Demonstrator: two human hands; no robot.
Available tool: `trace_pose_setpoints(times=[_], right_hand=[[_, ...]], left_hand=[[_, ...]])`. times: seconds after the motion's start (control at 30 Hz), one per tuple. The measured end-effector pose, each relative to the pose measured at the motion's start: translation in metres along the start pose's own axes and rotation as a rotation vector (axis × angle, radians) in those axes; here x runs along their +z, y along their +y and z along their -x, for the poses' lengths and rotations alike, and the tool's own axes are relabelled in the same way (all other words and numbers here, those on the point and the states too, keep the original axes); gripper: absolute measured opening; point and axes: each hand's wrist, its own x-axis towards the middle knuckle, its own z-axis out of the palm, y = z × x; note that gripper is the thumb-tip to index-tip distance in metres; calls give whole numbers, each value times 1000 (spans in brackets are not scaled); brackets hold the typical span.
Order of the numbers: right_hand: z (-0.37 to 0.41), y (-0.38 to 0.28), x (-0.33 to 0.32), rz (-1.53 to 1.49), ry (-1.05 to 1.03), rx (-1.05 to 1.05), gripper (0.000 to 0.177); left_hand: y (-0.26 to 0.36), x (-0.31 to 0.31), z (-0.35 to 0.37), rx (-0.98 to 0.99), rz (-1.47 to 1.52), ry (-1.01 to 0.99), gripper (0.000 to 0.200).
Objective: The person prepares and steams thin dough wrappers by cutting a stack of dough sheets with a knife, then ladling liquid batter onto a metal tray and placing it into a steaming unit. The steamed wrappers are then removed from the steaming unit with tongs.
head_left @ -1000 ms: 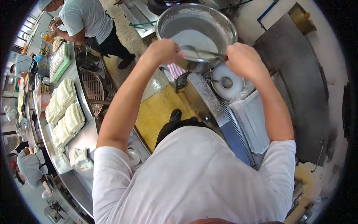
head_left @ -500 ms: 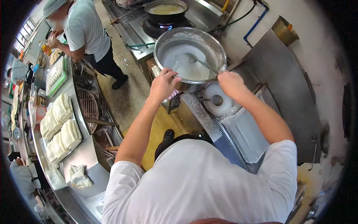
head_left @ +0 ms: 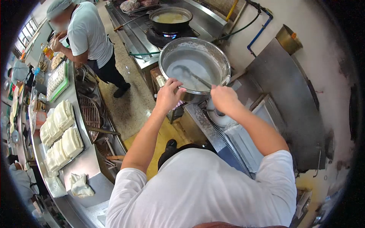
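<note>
A large steel mixing bowl (head_left: 223, 56) holds a milky white liquid (head_left: 205, 68), with white residue up its inner wall. My left hand (head_left: 169, 97) grips the bowl's near left rim, its fingers bent over the edge. In my right hand (head_left: 225, 99), closed in a fist at the near right of the rim, is the handle of a metal ladle (head_left: 199, 79). The ladle slants left into the liquid, and its head is partly under the surface.
Behind the bowl, a black pan (head_left: 171, 17) of yellowish liquid stands over a lit burner. A lidded white container (head_left: 218, 119) is under my right arm. Left, a steel counter bears stacked white sheets (head_left: 61, 117) and a cloth (head_left: 80, 185). A co-worker (head_left: 89, 36) stands there.
My right hand has moved left and slightly down along the rim with the ladle. The ladle's head has shifted left and lower into the liquid. My left hand stays on the rim.
</note>
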Motion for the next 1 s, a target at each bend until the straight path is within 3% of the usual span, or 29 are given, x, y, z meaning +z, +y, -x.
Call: trace_pose_setpoints(times=[0.07,0.13,0.2,0.27,0.33,0.53,0.6,0.63,0.7,0.8,0.93,1.0], right_hand=[[-4,4,18,51,86,131,18],[-5,24,19,102,112,114,17],[-3,39,-6,86,-105,13,18],[-4,44,-42,46,-122,54,19],[-6,41,-85,32,-433,34,20],[-9,36,-58,-120,-345,-24,21],[-2,16,-38,-107,-160,-64,19],[-2,9,-24,-113,-166,-61,19],[-4,1,3,18,22,-29,16],[-4,20,20,117,44,15,17],[-3,55,-26,-13,-144,70,18],[-13,69,-57,-41,-322,-11,23]], left_hand=[[-1,-1,-1,0,22,-23,28],[-2,-1,-1,10,-16,-40,29],[0,-2,-2,4,1,-26,29],[-3,2,-2,5,4,-18,29],[-4,2,-1,4,6,-14,29],[0,0,-2,-23,24,-35,29],[5,-3,-2,-89,54,-73,29],[6,-2,-2,-90,55,-82,29],[4,-2,-2,-71,55,-52,29],[3,0,-1,-39,37,-18,29],[6,0,-2,-66,49,-33,28],[5,1,-3,-62,62,-27,28]])
